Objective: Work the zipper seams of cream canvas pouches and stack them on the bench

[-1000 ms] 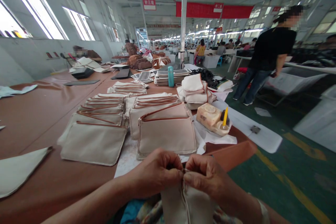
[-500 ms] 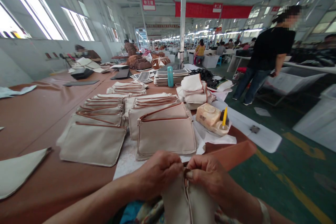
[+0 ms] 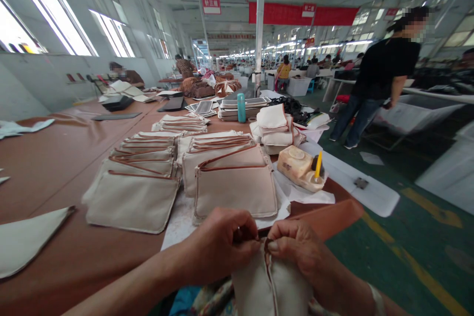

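Nearer my camera than the plastic container (image 3: 295,163), and a little to its left, I find the cream piece (image 3: 252,289) between both hands, its brown-edged seam running down toward the bottom of my view. My left hand (image 3: 227,242) is closed to a pinch, thumb against curled fingers, on the top of the piece just left of the seam. A small gap shows inside the curl of those fingers, behind the fingertips. My right hand (image 3: 299,247) pinches the opposite edge between thumb and forefinger, the thumb tip lying right beside the seam. The two grips sit close together, with a narrow brown slit open between them. I cannot tell what the remaining fingers of the right hand touch, since they fold out of sight.

Just left of the container stands a cream pouch with brown trim (image 3: 235,192), the front one of a row. Farther left of it, I see a second row of pouches (image 3: 133,205) on the brown table cover (image 3: 89,148). A stack of cream pieces (image 3: 272,118) lies just behind the container, and a turquoise bottle (image 3: 241,108) stands beyond it to the left. White paper (image 3: 318,197) lies beneath the container.
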A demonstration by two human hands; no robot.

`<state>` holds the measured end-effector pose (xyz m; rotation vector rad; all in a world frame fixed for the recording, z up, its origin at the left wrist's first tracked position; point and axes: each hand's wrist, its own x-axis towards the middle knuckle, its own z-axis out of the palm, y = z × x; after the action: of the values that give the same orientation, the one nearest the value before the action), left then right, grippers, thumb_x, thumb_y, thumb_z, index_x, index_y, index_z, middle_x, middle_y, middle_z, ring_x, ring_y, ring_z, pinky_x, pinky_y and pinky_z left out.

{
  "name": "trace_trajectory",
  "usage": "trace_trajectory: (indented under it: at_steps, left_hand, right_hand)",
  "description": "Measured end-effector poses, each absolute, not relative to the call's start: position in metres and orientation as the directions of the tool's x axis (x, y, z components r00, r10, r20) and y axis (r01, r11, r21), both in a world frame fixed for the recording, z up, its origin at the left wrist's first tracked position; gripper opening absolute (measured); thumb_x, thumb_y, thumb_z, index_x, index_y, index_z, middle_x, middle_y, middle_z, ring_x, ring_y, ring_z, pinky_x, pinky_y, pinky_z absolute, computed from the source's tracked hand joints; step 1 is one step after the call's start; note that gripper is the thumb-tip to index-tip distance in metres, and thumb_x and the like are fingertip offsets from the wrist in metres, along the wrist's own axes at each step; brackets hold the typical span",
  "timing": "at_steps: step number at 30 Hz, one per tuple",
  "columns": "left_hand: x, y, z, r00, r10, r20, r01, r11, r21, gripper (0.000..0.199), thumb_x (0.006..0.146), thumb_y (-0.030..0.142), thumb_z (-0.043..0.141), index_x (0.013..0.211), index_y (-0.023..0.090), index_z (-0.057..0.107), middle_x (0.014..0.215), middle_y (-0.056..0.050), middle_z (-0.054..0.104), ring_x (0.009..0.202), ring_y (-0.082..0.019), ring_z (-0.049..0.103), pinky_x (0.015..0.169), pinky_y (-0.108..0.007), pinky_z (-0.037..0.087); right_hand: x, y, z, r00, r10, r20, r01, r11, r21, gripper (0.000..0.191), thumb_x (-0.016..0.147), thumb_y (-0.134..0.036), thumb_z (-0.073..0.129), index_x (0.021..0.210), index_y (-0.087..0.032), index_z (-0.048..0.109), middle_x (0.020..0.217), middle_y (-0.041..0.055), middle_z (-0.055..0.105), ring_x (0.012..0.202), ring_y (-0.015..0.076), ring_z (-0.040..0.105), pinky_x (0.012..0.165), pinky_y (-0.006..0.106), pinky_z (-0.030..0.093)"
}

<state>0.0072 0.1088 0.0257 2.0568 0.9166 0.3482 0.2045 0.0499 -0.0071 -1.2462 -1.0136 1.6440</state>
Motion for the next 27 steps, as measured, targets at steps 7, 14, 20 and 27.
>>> trace_trajectory:
  at_steps: [7, 14, 20, 27]
  left_hand:
    - [0.005, 0.099, 0.028, 0.852, 0.516, 0.092, 0.487, -0.844, 0.224, 0.014, 0.089, 0.013, 0.05, 0.083, 0.018, 0.061, 0.074, -0.001, 0.062, 0.059, -0.013, 0.054, 0.053, -0.025, 0.034]
    - [0.003, 0.09, 0.015, 0.894, 0.448, 0.011, 0.448, -0.894, -0.027, 0.012, 0.088, 0.008, 0.052, 0.084, 0.018, 0.058, 0.076, -0.004, 0.06, 0.063, -0.016, 0.055, 0.054, -0.026, 0.04]
    - [0.015, 0.09, 0.014, 0.81, 0.587, 0.001, 0.584, -0.806, 0.097, 0.014, 0.087, 0.008, 0.049, 0.082, 0.016, 0.059, 0.073, -0.004, 0.061, 0.061, -0.016, 0.054, 0.052, -0.023, 0.036]
    - [0.007, 0.109, 0.021, 0.688, 0.709, 0.157, 0.46, -0.592, 0.662, 0.019, 0.098, 0.018, 0.045, 0.091, 0.016, 0.062, 0.08, -0.001, 0.066, 0.07, -0.011, 0.059, 0.064, -0.019, 0.043]
  right_hand:
    - [0.205, 0.047, -0.009, -0.233, 0.896, -0.379, -0.184, -0.423, -0.887, 0.024, 0.066, -0.032, 0.074, 0.078, -0.011, 0.075, 0.066, 0.003, 0.065, 0.058, 0.0117, 0.048, 0.054, 0.022, 0.031]
    - [0.203, 0.05, -0.024, -0.286, 0.889, -0.359, -0.313, -0.44, -0.841, 0.032, 0.064, -0.035, 0.08, 0.082, -0.008, 0.076, 0.063, 0.0019, 0.064, 0.056, 0.01, 0.048, 0.057, 0.022, 0.03]
    - [0.202, 0.045, -0.025, -0.305, 0.896, -0.324, -0.308, -0.415, -0.856, 0.026, 0.068, -0.032, 0.08, 0.08, -0.009, 0.076, 0.067, 0.0023, 0.066, 0.057, 0.0098, 0.049, 0.056, 0.022, 0.032]
    - [0.209, 0.042, -0.03, -0.279, 0.885, -0.374, -0.315, -0.452, -0.835, 0.033, 0.069, -0.038, 0.08, 0.086, -0.009, 0.076, 0.072, 0.0058, 0.07, 0.061, 0.0131, 0.057, 0.056, 0.021, 0.037]
